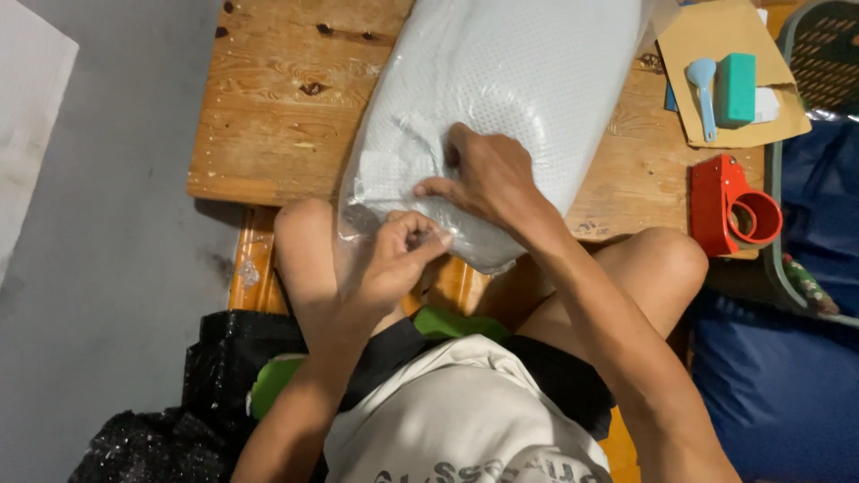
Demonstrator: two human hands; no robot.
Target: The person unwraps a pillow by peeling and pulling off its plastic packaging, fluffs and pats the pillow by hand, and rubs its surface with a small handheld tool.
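A large pale pillow in a clear plastic bag (510, 80) lies on a low wooden table (277, 107), its near end overhanging the table's front edge above my knees. My right hand (483, 174) presses flat on the near end of the bag, fingers spread. My left hand (394, 259) pinches the loose plastic at the bag's near corner, just below and left of the right hand.
A red tape dispenser (729, 207) sits at the table's right edge. Behind it lies a brown envelope (727, 40) with a teal block (735, 88) and a light blue scoop (704, 89). A dark basket (828, 54) and blue fabric (787, 376) are at the right, grey floor at the left.
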